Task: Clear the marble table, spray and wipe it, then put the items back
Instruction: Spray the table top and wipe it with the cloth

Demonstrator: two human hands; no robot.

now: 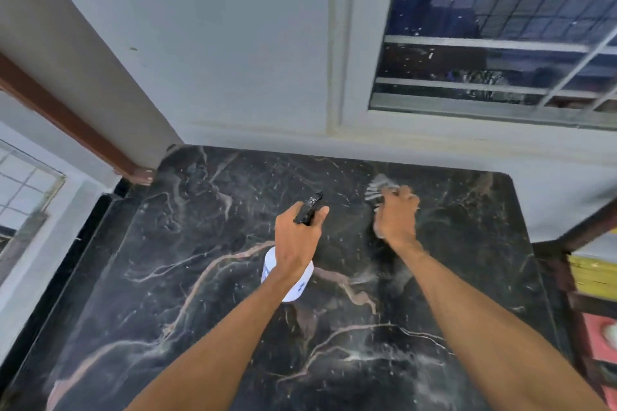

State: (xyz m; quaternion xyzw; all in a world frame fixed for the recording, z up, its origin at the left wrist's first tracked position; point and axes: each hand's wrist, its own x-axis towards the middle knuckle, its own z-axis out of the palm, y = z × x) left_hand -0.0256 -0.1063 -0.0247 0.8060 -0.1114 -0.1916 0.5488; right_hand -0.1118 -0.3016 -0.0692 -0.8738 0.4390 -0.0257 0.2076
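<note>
The black marble table (173,277) with pale veins fills the lower view, and nothing stands on it. My left hand (297,237) grips a white spray bottle (293,287) by its black trigger head, held over the table's middle with the nozzle pointing away from me. My right hand (397,213) presses a grey cloth (377,188) flat on the marble toward the far right; the cloth is blurred by motion. Damp, smeared streaks show on the stone near my right forearm.
A grey wall runs along the table's far edge, with a barred window (500,43) above on the right. A brown wooden beam (76,130) ends at the far left corner. Past the right edge stands a dark shelf with yellow and red items (594,280).
</note>
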